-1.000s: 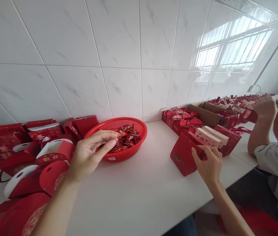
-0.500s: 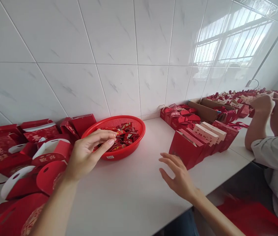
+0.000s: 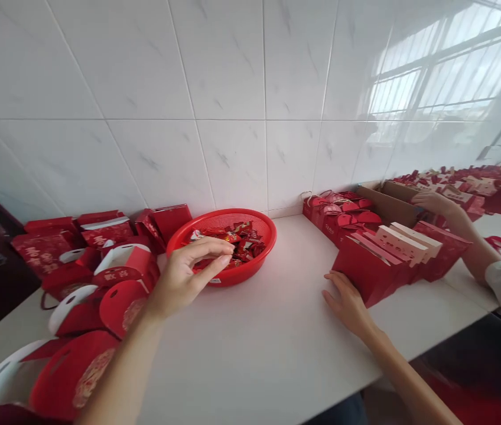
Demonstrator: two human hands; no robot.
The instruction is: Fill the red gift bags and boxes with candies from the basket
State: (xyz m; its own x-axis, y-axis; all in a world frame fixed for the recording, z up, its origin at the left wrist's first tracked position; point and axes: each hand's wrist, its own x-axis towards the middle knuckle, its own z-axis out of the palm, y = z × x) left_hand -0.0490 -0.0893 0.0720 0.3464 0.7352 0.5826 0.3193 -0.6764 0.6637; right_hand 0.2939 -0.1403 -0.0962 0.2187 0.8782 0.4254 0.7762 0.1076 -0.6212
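My left hand hovers at the front left of a red plastic basket holding small wrapped sweets. Its fingers are bent, with thumb and fingertips a little apart and nothing visible between them. On the right, my right hand has its fingers apart, touching or very near the left face of a red paper bag. That bag is the first of a row of red, pink and cream bags standing upright on the white table.
Several open red boxes stand along the left. Behind the row of bags are closed red boxes and a brown carton. At the right, another person's hand reaches by the carton. A tiled wall runs behind.
The view has shifted left. My right hand has moved to the side of the first bag. The other person's arm has come down to the carton. My left hand keeps its pose near the basket.
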